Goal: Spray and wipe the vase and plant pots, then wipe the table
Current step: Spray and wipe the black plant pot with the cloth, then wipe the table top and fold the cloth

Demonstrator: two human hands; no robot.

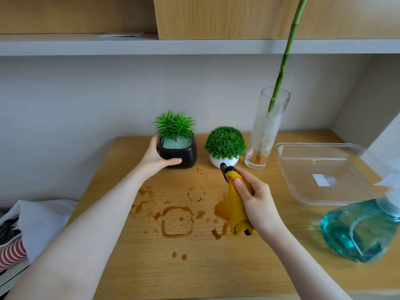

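Now the square black ceramic pot (178, 155) is gripped by the left hand (156, 155), the folded mustard-yellow cloth (237, 204) by the right hand (257, 202); wiping the stained wooden counter (194, 267) seems next.

Single head view, wide-angle. Looks forward and down over table (194, 267) from the near edge, facing the back wall (86, 94) and shelf (65, 45). Close range: both forearms enter from the bottom corners.

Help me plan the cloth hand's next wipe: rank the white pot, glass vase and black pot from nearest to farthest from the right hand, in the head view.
From the right hand:
1. White pot, just beyond the cloth tip.
2. Glass vase, behind, slightly right.
3. Black pot, far left, in the left hand's grip.
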